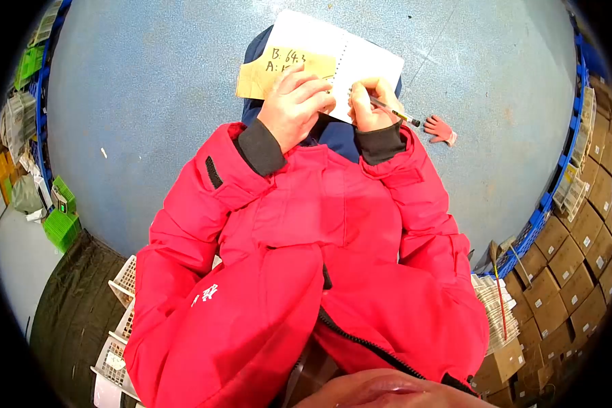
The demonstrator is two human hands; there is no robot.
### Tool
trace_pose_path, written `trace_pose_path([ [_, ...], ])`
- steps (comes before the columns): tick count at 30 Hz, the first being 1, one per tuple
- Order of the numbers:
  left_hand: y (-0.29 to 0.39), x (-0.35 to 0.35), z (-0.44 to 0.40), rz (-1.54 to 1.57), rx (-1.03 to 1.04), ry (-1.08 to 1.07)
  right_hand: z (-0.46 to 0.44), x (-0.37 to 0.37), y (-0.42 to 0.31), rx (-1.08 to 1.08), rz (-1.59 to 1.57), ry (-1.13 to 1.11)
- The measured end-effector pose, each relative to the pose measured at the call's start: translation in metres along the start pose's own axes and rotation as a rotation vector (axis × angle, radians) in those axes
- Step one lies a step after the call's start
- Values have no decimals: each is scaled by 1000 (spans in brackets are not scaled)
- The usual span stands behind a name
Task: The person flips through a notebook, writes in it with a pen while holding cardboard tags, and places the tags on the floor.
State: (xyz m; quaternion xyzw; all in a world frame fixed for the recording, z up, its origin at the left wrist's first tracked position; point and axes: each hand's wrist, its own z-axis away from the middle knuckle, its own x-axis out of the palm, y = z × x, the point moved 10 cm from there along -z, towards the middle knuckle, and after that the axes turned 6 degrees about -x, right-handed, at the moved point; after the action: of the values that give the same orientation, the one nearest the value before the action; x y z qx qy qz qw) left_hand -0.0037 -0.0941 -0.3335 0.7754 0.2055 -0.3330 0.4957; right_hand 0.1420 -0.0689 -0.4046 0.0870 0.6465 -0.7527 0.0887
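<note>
One pen is pinched by the right hand, while card and notebook are seemingly steadied by the loosely spread left hand.

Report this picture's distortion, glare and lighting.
In the head view, fisheye distortion bows the blue latticed side rails; the white spiral-bound paper notebook is brightly lit, its right page nearly washed out; the stacked brown cardboard boxes look dimmer.
</note>
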Motion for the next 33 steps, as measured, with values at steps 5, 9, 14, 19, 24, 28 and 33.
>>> trace_pose_path([
  [5,-1,1,0,-3,-3,0,-1,-1,-5,-3,28,15],
  [9,-1,0,0,1,-1,9,0,0,-7,-8,28,1],
  [14,-2,1,1,3,-5,1,-1,0,1,67,-32,-11],
  [19,-1,0,0,3,-6,-1,-2,0,-1,52,-4,-6],
  [24,-2,1,0,-1,-1,3,-1,1,-3,10,-5,-30],
  [28,-1,0,0,-1,-3,3,-1,1,1,9,-29,-16],
  [33,-2,1,0,2,-10,16,-1,1,-5,-1,-3,-10],
])
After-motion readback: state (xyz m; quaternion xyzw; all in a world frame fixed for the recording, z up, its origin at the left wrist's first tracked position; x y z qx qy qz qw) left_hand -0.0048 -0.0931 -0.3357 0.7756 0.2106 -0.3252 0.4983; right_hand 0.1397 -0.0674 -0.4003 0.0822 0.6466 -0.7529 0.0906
